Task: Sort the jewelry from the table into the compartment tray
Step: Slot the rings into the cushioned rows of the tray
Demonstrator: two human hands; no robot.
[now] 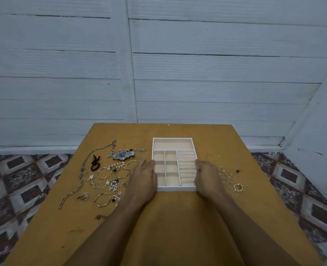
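Observation:
A white compartment tray (173, 139) with beige lining sits in the middle of the brown table; its compartments hold nothing. My left hand (144, 176) grips the tray's left wall and my right hand (206, 175) grips its right wall. Left of the tray lies loose jewelry: a silver watch (123, 155), a long silver chain (82, 173), gold bangles (103, 199), pearl pieces (113, 185) and a black hair tie (95, 164). Several small rings (229, 179) lie to the right of the tray.
The table (178, 227) is narrow, with patterned floor tiles (24, 189) on both sides. A grey plank wall (158, 73) stands close behind the table's far edge. Small dark specks dot the tabletop.

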